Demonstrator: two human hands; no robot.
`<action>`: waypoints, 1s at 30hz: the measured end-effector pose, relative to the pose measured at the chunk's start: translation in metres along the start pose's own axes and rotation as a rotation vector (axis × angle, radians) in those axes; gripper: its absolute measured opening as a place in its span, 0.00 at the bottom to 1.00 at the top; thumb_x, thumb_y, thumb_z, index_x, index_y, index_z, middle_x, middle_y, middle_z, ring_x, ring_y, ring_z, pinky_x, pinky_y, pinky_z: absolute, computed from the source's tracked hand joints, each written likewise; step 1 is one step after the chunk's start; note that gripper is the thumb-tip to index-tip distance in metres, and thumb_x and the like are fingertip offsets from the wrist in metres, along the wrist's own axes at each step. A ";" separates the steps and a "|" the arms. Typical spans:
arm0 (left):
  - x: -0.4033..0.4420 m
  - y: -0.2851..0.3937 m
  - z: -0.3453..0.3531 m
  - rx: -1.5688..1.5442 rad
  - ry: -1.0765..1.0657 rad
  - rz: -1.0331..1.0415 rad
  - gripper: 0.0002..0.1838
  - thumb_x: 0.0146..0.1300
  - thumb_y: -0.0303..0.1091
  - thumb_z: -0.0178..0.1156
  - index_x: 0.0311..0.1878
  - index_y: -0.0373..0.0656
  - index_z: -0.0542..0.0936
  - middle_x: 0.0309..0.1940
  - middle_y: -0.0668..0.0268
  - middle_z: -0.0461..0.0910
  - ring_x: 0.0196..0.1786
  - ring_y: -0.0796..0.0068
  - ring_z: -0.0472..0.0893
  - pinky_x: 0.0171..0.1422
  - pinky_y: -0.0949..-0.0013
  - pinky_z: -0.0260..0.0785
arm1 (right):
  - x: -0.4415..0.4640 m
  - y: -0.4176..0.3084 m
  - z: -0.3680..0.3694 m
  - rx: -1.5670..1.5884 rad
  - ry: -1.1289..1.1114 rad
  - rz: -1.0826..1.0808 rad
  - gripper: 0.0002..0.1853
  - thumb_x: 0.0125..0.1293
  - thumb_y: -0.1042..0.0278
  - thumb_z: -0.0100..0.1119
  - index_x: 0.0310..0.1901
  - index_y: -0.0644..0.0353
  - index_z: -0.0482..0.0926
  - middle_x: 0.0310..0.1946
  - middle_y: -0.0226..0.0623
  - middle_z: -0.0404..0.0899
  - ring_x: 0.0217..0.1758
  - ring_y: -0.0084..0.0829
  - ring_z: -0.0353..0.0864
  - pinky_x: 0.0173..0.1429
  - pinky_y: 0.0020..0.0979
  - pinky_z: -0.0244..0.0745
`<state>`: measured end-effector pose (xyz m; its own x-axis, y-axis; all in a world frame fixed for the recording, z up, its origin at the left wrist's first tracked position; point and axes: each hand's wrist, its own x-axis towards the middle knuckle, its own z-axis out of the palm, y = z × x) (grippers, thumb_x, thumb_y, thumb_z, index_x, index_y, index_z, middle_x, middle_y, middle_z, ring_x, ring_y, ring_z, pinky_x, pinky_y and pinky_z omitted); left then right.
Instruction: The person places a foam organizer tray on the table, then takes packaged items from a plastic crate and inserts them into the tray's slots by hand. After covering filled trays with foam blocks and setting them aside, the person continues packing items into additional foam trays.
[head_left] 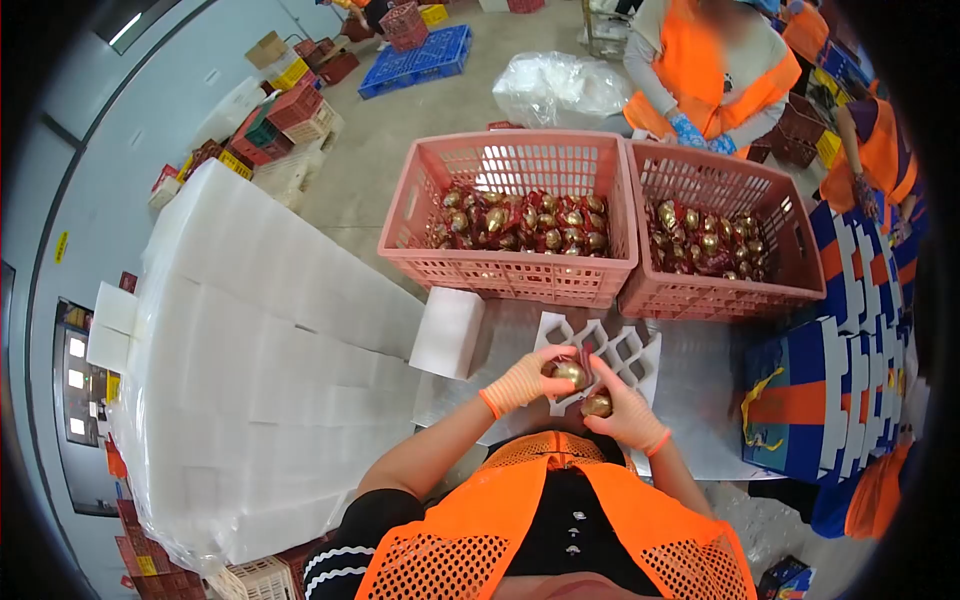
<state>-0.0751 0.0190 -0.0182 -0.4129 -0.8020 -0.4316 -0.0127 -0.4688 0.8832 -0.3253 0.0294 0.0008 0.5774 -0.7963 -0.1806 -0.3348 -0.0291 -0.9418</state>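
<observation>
My left hand (522, 385), in a pale striped glove, is closed round a shiny gold egg-shaped item (569, 374) with dark red wrapping at its top. My right hand (630, 412), gloved the same way, grips a second gold egg-shaped item (597, 404); its thumb or finger reaches up beside the red wrapping. Both hands are over the near edge of a white foam divider (647, 378) with diamond-shaped cells, which lies on the metal table (700, 385). The hands hide part of the divider.
Two pink crates (510, 262) (720, 297) hold many gold egg-shaped items at the table's back. A white foam block (446, 335) stands left, beside a large stack of foam sheets (270, 390). Blue-and-orange boxes (800, 400) are stacked right. A co-worker in an orange vest (700, 80) stands opposite.
</observation>
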 end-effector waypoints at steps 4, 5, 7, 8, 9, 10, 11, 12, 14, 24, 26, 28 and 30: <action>-0.004 -0.009 0.007 -0.007 -0.107 0.217 0.43 0.58 0.22 0.73 0.77 0.44 0.65 0.64 0.62 0.73 0.64 0.69 0.75 0.69 0.66 0.70 | 0.015 -0.006 0.004 -0.334 -0.070 0.026 0.41 0.54 0.61 0.68 0.72 0.53 0.67 0.55 0.48 0.78 0.58 0.51 0.79 0.62 0.42 0.76; -0.007 -0.009 0.004 -0.003 -0.086 0.193 0.43 0.58 0.23 0.73 0.77 0.44 0.66 0.63 0.62 0.73 0.65 0.69 0.75 0.70 0.65 0.70 | 0.020 -0.002 0.004 -0.332 -0.114 0.017 0.38 0.54 0.61 0.68 0.69 0.53 0.70 0.54 0.48 0.78 0.57 0.51 0.79 0.61 0.43 0.76; -0.015 -0.007 0.004 0.002 -0.061 0.127 0.43 0.57 0.25 0.74 0.76 0.44 0.67 0.61 0.62 0.74 0.65 0.67 0.74 0.70 0.65 0.70 | 0.025 0.003 0.002 -0.317 -0.195 0.018 0.32 0.54 0.61 0.66 0.63 0.54 0.75 0.54 0.47 0.78 0.56 0.51 0.78 0.59 0.44 0.76; -0.014 -0.020 -0.001 0.333 0.039 0.221 0.43 0.56 0.26 0.75 0.75 0.44 0.68 0.58 0.61 0.74 0.67 0.66 0.73 0.70 0.63 0.70 | 0.027 0.006 0.003 -0.289 -0.195 0.005 0.25 0.54 0.62 0.65 0.56 0.56 0.79 0.48 0.48 0.80 0.52 0.53 0.79 0.56 0.45 0.76; -0.014 -0.022 -0.002 0.218 0.011 0.196 0.40 0.55 0.26 0.75 0.72 0.42 0.71 0.56 0.60 0.75 0.68 0.65 0.71 0.71 0.63 0.69 | 0.034 0.013 0.002 -0.282 -0.302 -0.020 0.24 0.54 0.63 0.64 0.54 0.58 0.80 0.42 0.46 0.82 0.48 0.48 0.82 0.53 0.42 0.77; -0.012 -0.023 -0.007 0.314 -0.053 0.225 0.38 0.55 0.27 0.75 0.70 0.41 0.72 0.56 0.59 0.76 0.66 0.64 0.73 0.69 0.63 0.71 | 0.039 0.021 0.003 -0.154 -0.393 0.015 0.23 0.55 0.63 0.65 0.54 0.59 0.80 0.40 0.44 0.83 0.46 0.43 0.82 0.52 0.40 0.77; -0.010 -0.025 -0.012 0.399 -0.129 0.246 0.35 0.55 0.28 0.75 0.67 0.40 0.73 0.56 0.59 0.77 0.64 0.63 0.76 0.67 0.63 0.73 | 0.038 0.028 0.007 -0.011 -0.478 0.060 0.23 0.55 0.63 0.65 0.53 0.60 0.80 0.38 0.42 0.83 0.44 0.38 0.83 0.51 0.37 0.77; -0.016 -0.025 -0.013 0.135 -0.151 0.107 0.33 0.56 0.30 0.75 0.65 0.41 0.74 0.57 0.59 0.78 0.60 0.64 0.78 0.61 0.64 0.76 | 0.036 0.025 0.010 0.038 -0.460 0.080 0.23 0.55 0.64 0.66 0.54 0.61 0.80 0.40 0.40 0.84 0.44 0.34 0.83 0.51 0.35 0.77; -0.026 -0.024 -0.017 -0.258 -0.114 -0.045 0.30 0.57 0.29 0.72 0.64 0.41 0.75 0.53 0.60 0.81 0.51 0.67 0.82 0.50 0.68 0.79 | 0.028 0.028 0.012 0.115 -0.424 0.110 0.24 0.57 0.65 0.67 0.55 0.63 0.80 0.41 0.37 0.84 0.44 0.29 0.83 0.51 0.32 0.77; 0.041 -0.026 -0.061 0.154 0.287 0.048 0.40 0.56 0.34 0.74 0.72 0.45 0.70 0.57 0.60 0.81 0.52 0.68 0.84 0.49 0.68 0.80 | 0.010 0.068 -0.012 0.487 0.111 0.361 0.26 0.65 0.66 0.64 0.64 0.64 0.76 0.44 0.34 0.83 0.40 0.23 0.83 0.44 0.26 0.79; 0.060 -0.037 -0.061 0.571 0.337 0.178 0.38 0.54 0.33 0.75 0.70 0.47 0.72 0.57 0.56 0.80 0.55 0.60 0.84 0.53 0.62 0.79 | 0.012 0.072 -0.012 0.466 0.117 0.367 0.25 0.65 0.65 0.64 0.63 0.64 0.77 0.43 0.34 0.83 0.40 0.23 0.83 0.43 0.25 0.78; 0.071 -0.038 -0.056 0.895 0.410 0.210 0.36 0.51 0.35 0.76 0.66 0.48 0.76 0.63 0.50 0.76 0.58 0.50 0.81 0.63 0.56 0.75 | 0.014 0.074 -0.007 0.417 0.132 0.359 0.25 0.65 0.65 0.65 0.63 0.63 0.77 0.42 0.34 0.83 0.39 0.22 0.82 0.42 0.25 0.78; 0.076 -0.032 -0.042 1.062 0.373 0.106 0.33 0.53 0.37 0.74 0.64 0.48 0.78 0.64 0.52 0.75 0.59 0.49 0.81 0.63 0.56 0.75 | 0.014 0.075 -0.004 0.429 0.132 0.364 0.25 0.65 0.65 0.65 0.63 0.63 0.77 0.43 0.34 0.83 0.38 0.22 0.82 0.42 0.26 0.78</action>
<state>-0.0673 -0.0425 -0.0870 -0.1621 -0.9628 -0.2163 -0.8347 0.0169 0.5504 -0.3446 0.0136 -0.0712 0.3746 -0.7783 -0.5039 -0.1467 0.4869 -0.8611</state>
